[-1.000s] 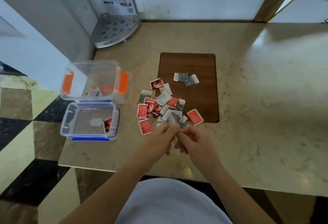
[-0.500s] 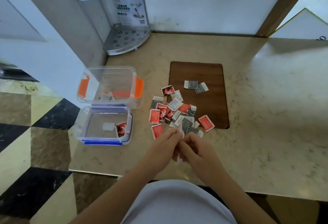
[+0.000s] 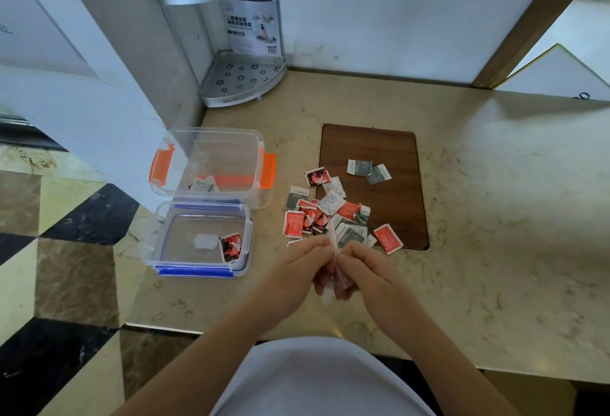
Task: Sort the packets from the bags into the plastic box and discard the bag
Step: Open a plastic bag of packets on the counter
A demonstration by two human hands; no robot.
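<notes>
Just in front of the dark wooden board (image 3: 373,155), both hands, left hand (image 3: 297,270) and right hand (image 3: 366,275), are pinching a thin clear plastic bag (image 3: 333,250) between them. Sorting is barely beginning: most red and grey packets (image 3: 330,211) are lying loose at the board's left edge, few sitting in the clear orange-latched plastic box (image 3: 211,165) and the blue-latched tub (image 3: 198,240) further left.

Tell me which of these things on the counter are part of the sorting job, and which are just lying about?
Part of the job:
- loose packets
- orange-clipped box
- blue-clipped box
- clear bag, pinched by left hand and right hand

Just lying about:
- wooden board
- metal corner rack
- printed card in it
</notes>
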